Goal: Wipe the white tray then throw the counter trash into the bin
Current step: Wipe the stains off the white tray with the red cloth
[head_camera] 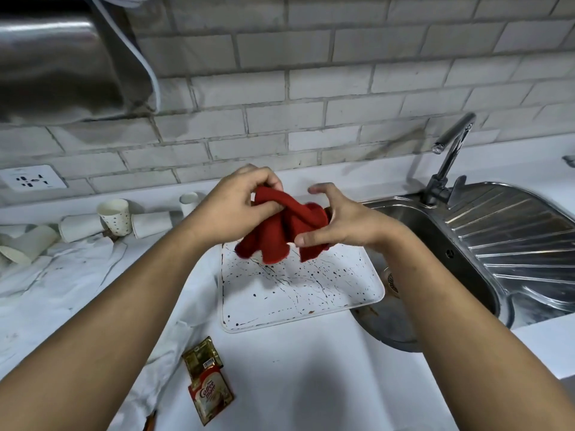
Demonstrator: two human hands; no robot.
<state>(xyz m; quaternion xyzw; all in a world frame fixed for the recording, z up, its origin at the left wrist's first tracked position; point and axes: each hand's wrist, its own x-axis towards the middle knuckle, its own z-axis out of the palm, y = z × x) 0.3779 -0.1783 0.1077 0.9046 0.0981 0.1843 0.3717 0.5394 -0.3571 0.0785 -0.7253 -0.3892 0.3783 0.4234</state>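
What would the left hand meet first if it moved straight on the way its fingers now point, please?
The left hand points right, its fingers already pinching the red cloth. Going on, it would likely meet the right hand, which holds the cloth's other end above the tray. Depth between the hands is unclear.

cloth [280,231]: red | tray [298,293]: white, dark speckles | cup [116,216]: white, dotted | sachet [211,396]: red-gold
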